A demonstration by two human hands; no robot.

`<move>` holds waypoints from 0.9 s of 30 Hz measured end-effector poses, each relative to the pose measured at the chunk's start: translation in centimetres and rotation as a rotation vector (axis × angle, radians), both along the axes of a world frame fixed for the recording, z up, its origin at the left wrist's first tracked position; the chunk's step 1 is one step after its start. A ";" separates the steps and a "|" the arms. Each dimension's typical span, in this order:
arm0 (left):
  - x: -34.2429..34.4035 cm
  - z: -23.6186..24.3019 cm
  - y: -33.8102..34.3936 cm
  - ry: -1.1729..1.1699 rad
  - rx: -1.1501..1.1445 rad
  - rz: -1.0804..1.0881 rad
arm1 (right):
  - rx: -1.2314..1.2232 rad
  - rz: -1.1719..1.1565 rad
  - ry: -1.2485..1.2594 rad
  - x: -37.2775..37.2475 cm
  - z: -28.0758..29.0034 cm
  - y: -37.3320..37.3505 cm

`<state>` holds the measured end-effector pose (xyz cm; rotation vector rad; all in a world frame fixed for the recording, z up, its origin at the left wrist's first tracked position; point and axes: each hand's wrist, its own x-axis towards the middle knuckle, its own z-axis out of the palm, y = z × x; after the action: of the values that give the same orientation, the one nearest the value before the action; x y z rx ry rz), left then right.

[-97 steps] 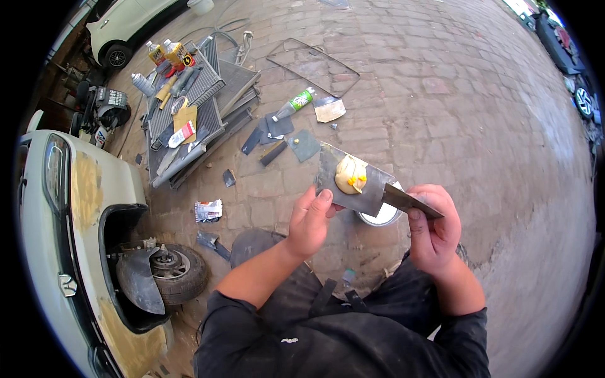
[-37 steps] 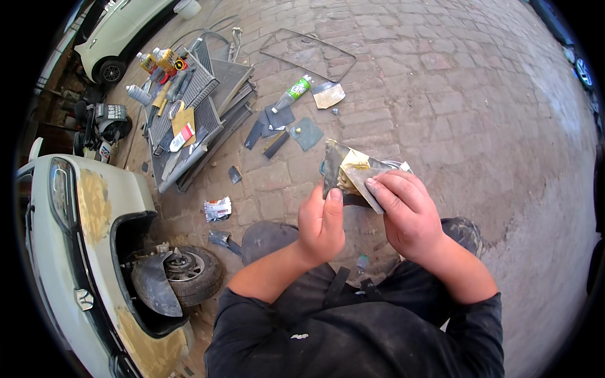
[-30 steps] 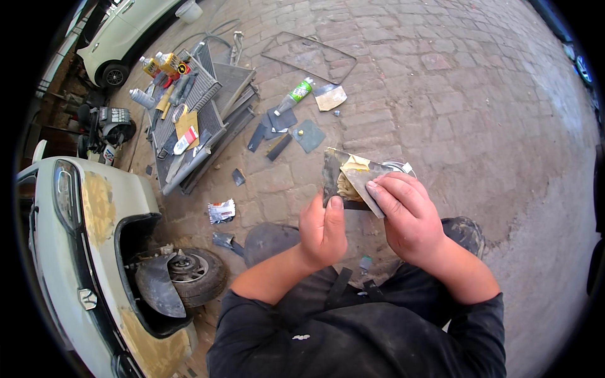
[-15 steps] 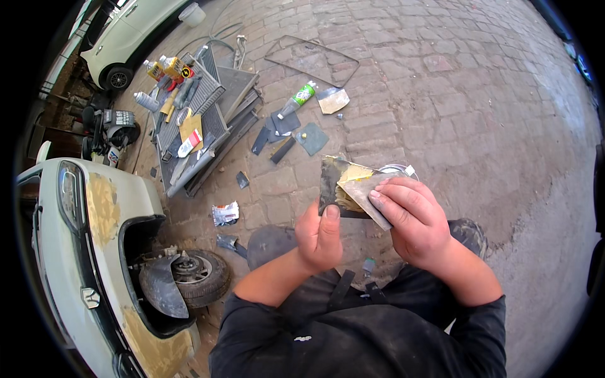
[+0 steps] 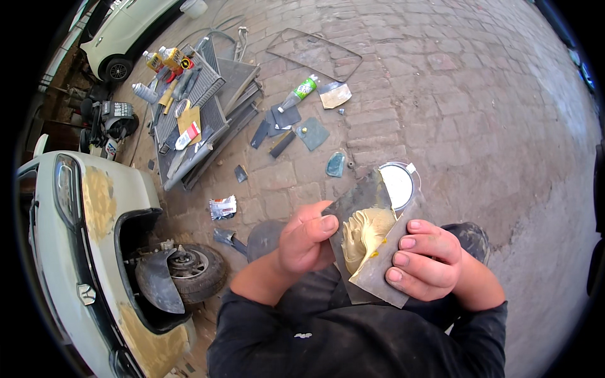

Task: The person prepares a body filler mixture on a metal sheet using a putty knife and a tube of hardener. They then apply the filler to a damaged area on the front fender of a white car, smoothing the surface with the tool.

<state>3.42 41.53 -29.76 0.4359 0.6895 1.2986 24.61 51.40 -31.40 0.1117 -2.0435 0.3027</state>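
Observation:
My left hand (image 5: 305, 242) grips a dark flat board (image 5: 359, 195) by its left edge, thumb on top. A thick, ridged mound of beige body filler (image 5: 364, 233) sits on the board, with small bright yellow streaks along its right side. My right hand (image 5: 432, 258) is closed on a grey flat filler spreader (image 5: 384, 277), its fingers across the upper face. The spreader's edge lies tilted against the filler. Just beyond the board stands a round open tin (image 5: 397, 186), white inside and partly hidden by the board.
Dusty brick paving surrounds me. At left, a car (image 5: 120, 201) with tan filler patches exposes its wheel (image 5: 195, 271). Bottles and tools lie on stacked radiators (image 5: 205, 88). A green-labelled bottle (image 5: 299, 93), sanding sheets (image 5: 313, 134) and a thin black frame (image 5: 315, 57) lie ahead.
Both hands have come closer to my body. The spreader has swung down and right, and the board has turned, exposing more filler and the tin beyond.

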 end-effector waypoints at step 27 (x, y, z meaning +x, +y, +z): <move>5.3 -6.0 3.2 -0.296 0.087 -0.380 | -1.907 0.517 -0.138 1.3 -5.2 3.4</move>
<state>8.69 44.73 -35.75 0.4109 0.2840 1.0061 25.93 54.78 -36.55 -0.5687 -1.0503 2.3717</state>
